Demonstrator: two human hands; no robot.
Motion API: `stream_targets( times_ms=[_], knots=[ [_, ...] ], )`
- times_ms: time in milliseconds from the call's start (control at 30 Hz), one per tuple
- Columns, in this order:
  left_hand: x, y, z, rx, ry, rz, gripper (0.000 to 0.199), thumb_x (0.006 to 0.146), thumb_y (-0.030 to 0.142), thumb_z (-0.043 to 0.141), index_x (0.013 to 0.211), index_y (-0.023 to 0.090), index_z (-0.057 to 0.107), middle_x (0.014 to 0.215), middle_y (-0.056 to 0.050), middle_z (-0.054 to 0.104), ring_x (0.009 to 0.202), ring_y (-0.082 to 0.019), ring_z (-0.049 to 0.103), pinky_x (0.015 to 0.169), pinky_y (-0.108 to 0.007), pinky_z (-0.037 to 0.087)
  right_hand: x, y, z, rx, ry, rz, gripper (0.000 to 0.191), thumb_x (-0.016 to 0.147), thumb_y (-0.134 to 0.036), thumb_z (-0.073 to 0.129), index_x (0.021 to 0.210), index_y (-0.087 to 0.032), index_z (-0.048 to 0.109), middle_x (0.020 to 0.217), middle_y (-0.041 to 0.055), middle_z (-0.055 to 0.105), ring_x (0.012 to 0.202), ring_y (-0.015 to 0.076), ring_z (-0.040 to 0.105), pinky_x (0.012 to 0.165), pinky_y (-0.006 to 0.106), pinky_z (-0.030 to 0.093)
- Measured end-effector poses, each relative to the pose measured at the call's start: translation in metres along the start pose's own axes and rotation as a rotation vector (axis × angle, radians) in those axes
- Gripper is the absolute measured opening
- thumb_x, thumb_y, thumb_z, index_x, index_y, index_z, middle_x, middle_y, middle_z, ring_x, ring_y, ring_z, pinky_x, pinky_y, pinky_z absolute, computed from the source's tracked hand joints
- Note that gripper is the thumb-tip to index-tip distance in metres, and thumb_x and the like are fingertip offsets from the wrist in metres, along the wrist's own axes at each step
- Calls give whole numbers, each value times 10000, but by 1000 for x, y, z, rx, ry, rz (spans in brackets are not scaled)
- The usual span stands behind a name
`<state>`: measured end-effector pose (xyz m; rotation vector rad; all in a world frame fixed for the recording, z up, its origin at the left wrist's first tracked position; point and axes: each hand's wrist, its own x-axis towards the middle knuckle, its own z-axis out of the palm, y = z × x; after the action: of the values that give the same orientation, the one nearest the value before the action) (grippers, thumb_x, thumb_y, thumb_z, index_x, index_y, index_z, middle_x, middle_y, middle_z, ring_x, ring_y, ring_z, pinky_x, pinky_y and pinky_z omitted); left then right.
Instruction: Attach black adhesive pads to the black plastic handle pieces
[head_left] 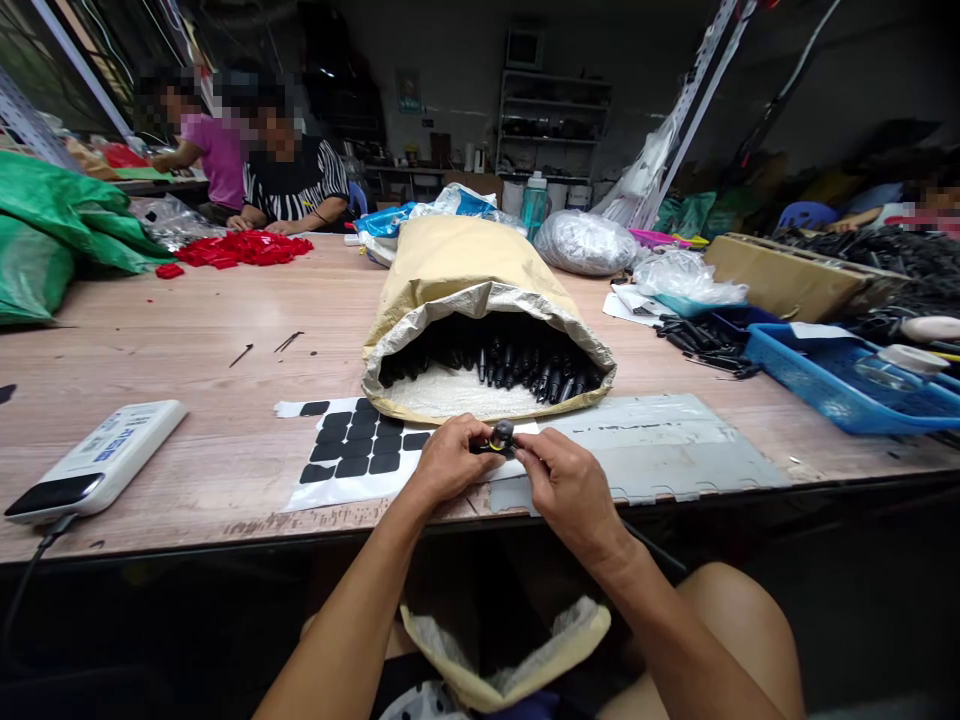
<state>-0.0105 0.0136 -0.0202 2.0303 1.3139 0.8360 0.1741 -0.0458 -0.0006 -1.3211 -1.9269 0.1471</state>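
Note:
Between my two hands, just in front of the paper sack's mouth, is a small black part (502, 435) with a rounded end and a thin yellow ring. My left hand (454, 462) pinches it from the left, thumb and fingers closed. From the right, the closed fingertips of my right hand (568, 490) grip its side; its far end is hidden. Behind them a yellowish paper sack (469, 255) lies on its side, mouth towards me, holding several black tapered pieces (517, 368). A white sheet with black rounded-square stickers (360, 440) lies left of my left hand.
A grey board (667, 450) lies under and right of my right hand. The white power bank (97, 460) with a cable is at left. Blue basket (847, 375) stands right; red pieces (240, 248) lie far left near two seated people. Another open sack (510, 680) is below the table edge.

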Motion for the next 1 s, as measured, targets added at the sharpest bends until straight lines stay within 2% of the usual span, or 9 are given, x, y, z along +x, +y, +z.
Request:
stream_targets(
  times_ms=[167, 333, 533, 667, 800, 1000],
  knots=[
    [-1, -1, 0, 4, 2, -12, 163, 724, 263, 773, 882, 229, 755, 877, -4, 669, 889, -199, 601, 759, -304, 428, 0, 5, -8, 39, 145, 8, 256, 970, -226, 493, 1142, -216, 682, 968, 63, 697, 910, 197, 649, 853, 318, 507],
    [-1, 0, -1, -13, 7, -7, 155, 732, 275, 748, 878, 225, 756, 883, -5, 670, 876, -194, 603, 760, -308, 435, -4, 10, -6, -1, 29, 46, 262, 964, -234, 480, 1112, -232, 695, 933, 59, 704, 876, 196, 654, 829, 310, 508],
    [-2, 5, -4, -16, -6, -37, 185, 713, 211, 705, 890, 226, 758, 896, -9, 680, 897, -206, 606, 787, -320, 445, 2, 34, -20, -46, 147, 105, 256, 941, -260, 518, 1122, -248, 698, 1013, 48, 718, 939, 204, 661, 836, 317, 497],
    [-2, 4, -4, -19, -16, -35, 190, 714, 202, 693, 893, 230, 752, 901, -4, 680, 907, -211, 608, 805, -331, 444, 2, 64, -26, -214, 116, 201, 217, 901, -241, 574, 1067, -265, 711, 981, 15, 713, 873, 186, 647, 759, 300, 464],
    [-3, 3, -3, -16, -17, -33, 192, 708, 193, 694, 889, 228, 749, 894, 0, 673, 906, -208, 602, 799, -329, 436, -5, 87, -23, -348, 106, 164, 196, 897, -233, 583, 1038, -254, 718, 961, 17, 700, 929, 196, 623, 793, 300, 435],
    [-4, 5, -3, -19, -13, -39, 192, 727, 210, 687, 905, 229, 755, 904, -5, 680, 915, -212, 600, 799, -332, 431, -13, 89, -18, -450, 135, 110, 203, 920, -237, 564, 1068, -249, 703, 954, 25, 682, 912, 196, 577, 794, 303, 397]
  ],
)
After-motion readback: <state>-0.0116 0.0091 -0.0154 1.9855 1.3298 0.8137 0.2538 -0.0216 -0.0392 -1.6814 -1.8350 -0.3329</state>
